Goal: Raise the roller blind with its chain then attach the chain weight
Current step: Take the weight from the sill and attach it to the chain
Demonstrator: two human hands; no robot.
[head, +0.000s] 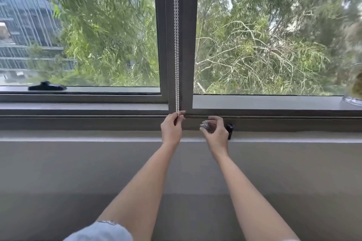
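A white bead chain (176, 45) hangs as a doubled loop down the dark central window post (186, 35). My left hand (172, 128) pinches the bottom of the chain loop at sill height. Just to its right, my right hand (215, 133) holds a small clear plastic chain weight (205, 125) in its fingertips, a short gap away from the chain. The roller blind itself is out of view above; both panes are uncovered.
A black window handle (47, 86) lies on the left sill, and another black handle (229, 130) sits on the frame behind my right hand. A glass object (352, 100) stands at the far right of the sill. Below runs a grey wall ledge (98, 139).
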